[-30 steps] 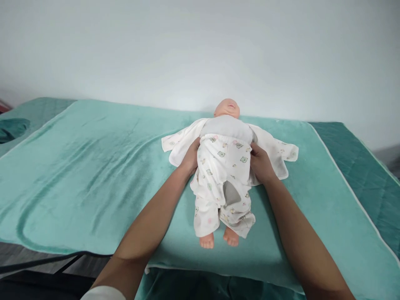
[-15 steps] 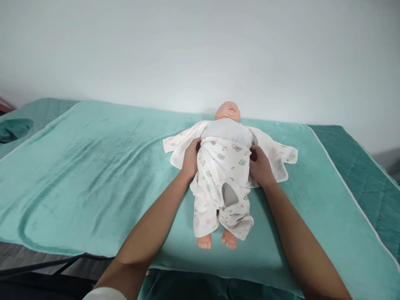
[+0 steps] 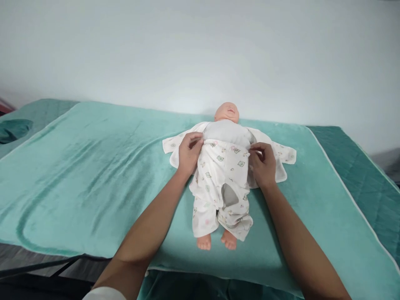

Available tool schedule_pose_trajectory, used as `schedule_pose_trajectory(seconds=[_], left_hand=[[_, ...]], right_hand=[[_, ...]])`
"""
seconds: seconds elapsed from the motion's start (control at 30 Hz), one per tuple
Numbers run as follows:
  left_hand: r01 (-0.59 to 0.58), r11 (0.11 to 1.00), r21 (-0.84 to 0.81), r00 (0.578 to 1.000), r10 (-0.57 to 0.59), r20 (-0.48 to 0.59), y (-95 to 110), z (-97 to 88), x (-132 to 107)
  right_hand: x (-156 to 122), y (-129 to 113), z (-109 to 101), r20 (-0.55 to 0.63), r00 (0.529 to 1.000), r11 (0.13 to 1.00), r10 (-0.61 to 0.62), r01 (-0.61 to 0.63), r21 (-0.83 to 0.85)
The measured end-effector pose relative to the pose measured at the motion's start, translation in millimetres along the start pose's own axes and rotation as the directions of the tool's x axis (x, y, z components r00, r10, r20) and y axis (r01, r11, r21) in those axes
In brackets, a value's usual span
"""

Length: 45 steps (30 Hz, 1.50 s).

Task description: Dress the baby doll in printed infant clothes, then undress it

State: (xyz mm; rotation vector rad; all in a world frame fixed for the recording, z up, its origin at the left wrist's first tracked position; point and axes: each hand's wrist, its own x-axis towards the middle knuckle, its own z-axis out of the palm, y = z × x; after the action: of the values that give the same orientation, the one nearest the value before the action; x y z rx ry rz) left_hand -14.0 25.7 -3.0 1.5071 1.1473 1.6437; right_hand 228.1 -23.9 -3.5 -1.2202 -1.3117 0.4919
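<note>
A baby doll [image 3: 227, 113] lies on its back on a teal towel [image 3: 93, 166], head toward the wall. It wears white printed trousers [image 3: 220, 179], and an open white jacket [image 3: 278, 156] is spread out under it. My left hand [image 3: 188, 153] pinches the trousers' waistband at the doll's left side as seen. My right hand [image 3: 263, 163] pinches the waistband on the other side. The doll's grey torso [image 3: 227, 131] is bare above the waistband. Its bare feet [image 3: 217, 241] stick out of the trouser legs.
The towel covers a darker green quilted bed [image 3: 359, 158] that stands against a white wall. A dark green bundle of cloth [image 3: 12, 129] lies at the far left. The bed's near edge runs just below the doll's feet.
Both hands have slid up from the doll's hips to the waistband, and their fingers now pinch it. The doll has barely moved.
</note>
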Motion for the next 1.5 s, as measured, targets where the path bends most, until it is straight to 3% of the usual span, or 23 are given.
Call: schedule_pose_trajectory(seconds=[0.07,0.13,0.33,0.57,0.8,0.9,1.0,1.13,1.33,1.5], left_hand=[[-0.154,0.986,0.063,0.984,0.147,0.101,5.1,-2.4,0.3],[-0.223,0.970,0.093,0.954,0.198,0.226,9.4,-5.0,3.1],[-0.140,0.982,0.127,0.898,0.072,0.435,17.7,-11.8,12.5],[-0.085,0.984,0.157,0.865,-0.006,0.503,22.4,-10.3,15.1],[-0.091,0.954,0.286,0.878,-0.059,0.475,25.7,-4.9,21.9],[-0.114,0.918,0.381,0.899,-0.068,0.433,24.3,-1.3,29.2],[-0.128,0.896,0.425,0.908,-0.066,0.413,21.1,5.8,39.7],[-0.063,0.913,0.403,0.920,-0.104,0.378,10.8,16.8,54.3],[0.067,0.946,0.316,0.918,-0.182,0.352,-1.2,19.1,64.2],[0.113,0.959,0.261,0.899,-0.211,0.384,0.2,16.2,61.5]], right_hand=[[-2.0,-4.1,-2.5,0.057,0.994,0.995,-0.097,0.096,0.008],[-1.5,-5.0,-4.6,0.164,0.976,0.990,-0.141,0.139,0.023],[10.9,-3.7,-10.8,0.363,0.920,0.984,-0.146,0.174,-0.045],[22.4,-12.6,-15.6,0.504,0.857,0.973,-0.107,0.194,-0.124],[29.7,-12.1,-11.5,0.541,0.825,0.978,-0.161,0.208,-0.025],[34.1,-15.4,-8.2,0.524,0.844,0.984,-0.115,0.168,-0.055],[40.9,-19.2,-4.4,0.499,0.867,0.975,0.006,0.106,-0.196],[52.3,-17.6,3.7,0.456,0.885,0.955,0.094,0.050,-0.293],[72.0,2.1,18.2,0.381,0.915,0.990,0.133,-0.107,-0.089],[83.0,13.4,23.6,0.421,0.843,0.903,0.334,-0.415,0.114]])
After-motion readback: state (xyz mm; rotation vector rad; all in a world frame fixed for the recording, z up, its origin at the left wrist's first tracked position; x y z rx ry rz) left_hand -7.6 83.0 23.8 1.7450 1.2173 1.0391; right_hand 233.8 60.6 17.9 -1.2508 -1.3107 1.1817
